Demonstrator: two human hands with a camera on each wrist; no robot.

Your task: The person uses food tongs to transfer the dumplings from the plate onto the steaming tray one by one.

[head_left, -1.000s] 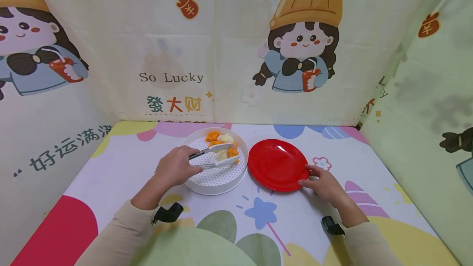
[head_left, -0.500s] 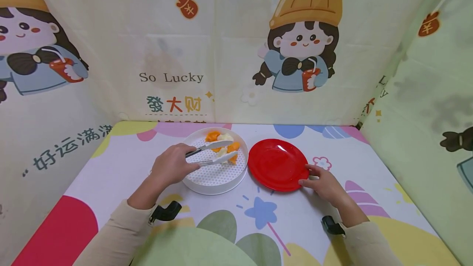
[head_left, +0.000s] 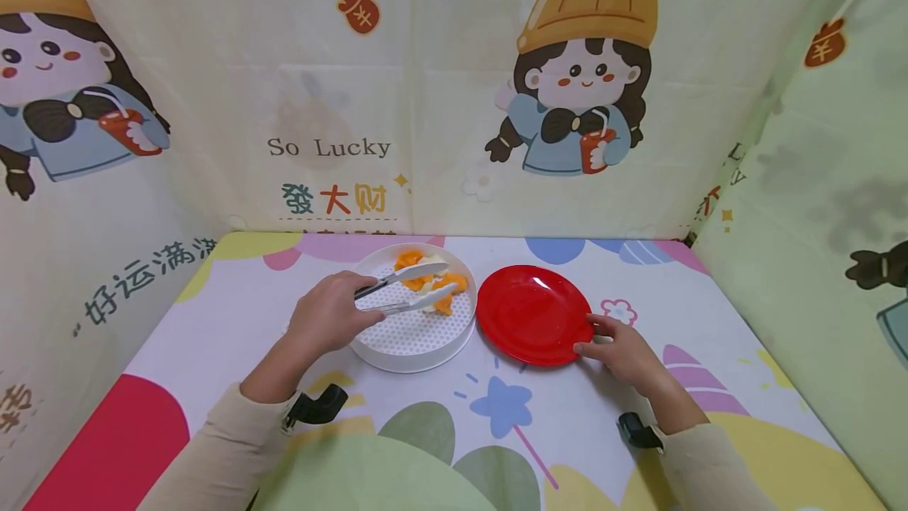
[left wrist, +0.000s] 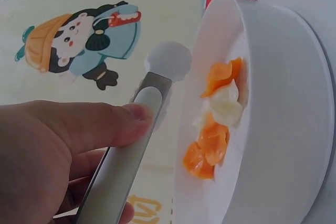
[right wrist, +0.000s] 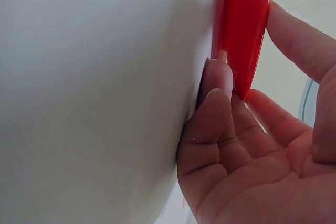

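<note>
My left hand [head_left: 328, 318] holds a pair of metal tongs [head_left: 400, 308] with pale tips, thumb pressed on one arm [left wrist: 126, 156]. The two arms stand apart above a round white steamer tray [head_left: 411, 363] with a perforated base. Inside lie several orange and white dumpling-like pieces [head_left: 410, 259], clustered toward its far right side and partly hidden by the tongs. I see nothing plainly held between the tips. My right hand [head_left: 627, 357] grips the right rim of a red plate [head_left: 532, 314], thumb on one side and fingers at its underside [right wrist: 247, 40].
The red plate stands right beside the steamer tray, to its right. A patterned cloth [head_left: 511, 448] covers the table. Printed fabric walls [head_left: 440, 101] rise behind and at both sides.
The tongs have risen slightly and moved a little up and left over the tray. The orange and white pieces show more between and beyond the tips. My right hand and the plate stay put.
</note>
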